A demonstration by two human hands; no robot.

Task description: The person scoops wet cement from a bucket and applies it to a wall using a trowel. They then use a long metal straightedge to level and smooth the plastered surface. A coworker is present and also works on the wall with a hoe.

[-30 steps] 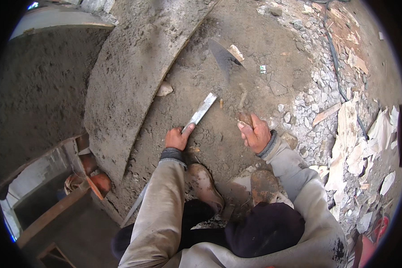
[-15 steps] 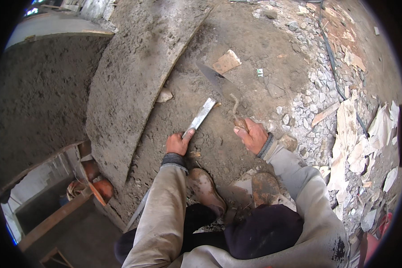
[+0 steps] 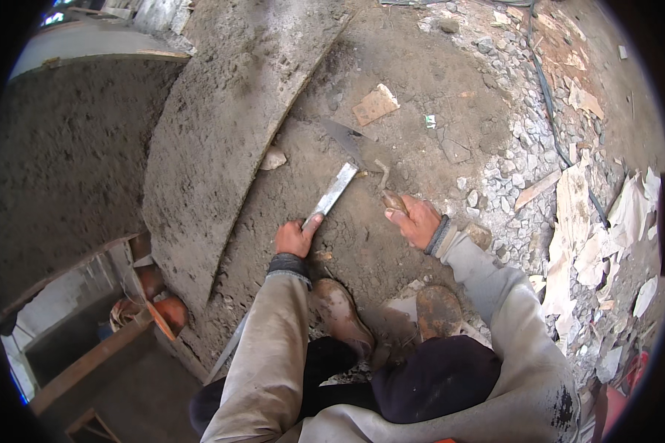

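My right hand (image 3: 419, 224) is closed around the wooden handle of a mason's trowel (image 3: 394, 201). Its bent shank leads to a grey pointed blade, slightly blurred, close over the rough grey ground beyond the hand. In my left hand (image 3: 295, 238) is one end of a flat silvery metal bar (image 3: 336, 189), with the thumb along its edge. The bar's far end slants right, just short of the trowel blade. A torn brown scrap (image 3: 375, 105) lies past the blade, and a pale chip (image 3: 273, 158) rests left of the bar.
A mortar-covered slab (image 3: 222, 140) with a raised edge runs along the left. Crushed stone (image 3: 521, 148), a dark cable (image 3: 550, 96) and torn paper (image 3: 569, 244) spread on the right. Below left, an orange bucket (image 3: 171, 314) sits near a wooden beam (image 3: 96, 362). My boots (image 3: 437, 310) are close behind my hands.
The trowel has shifted a little to the left and nearer, its blade lying flatter over the ground. My left hand and the metal bar have stayed almost where they were.
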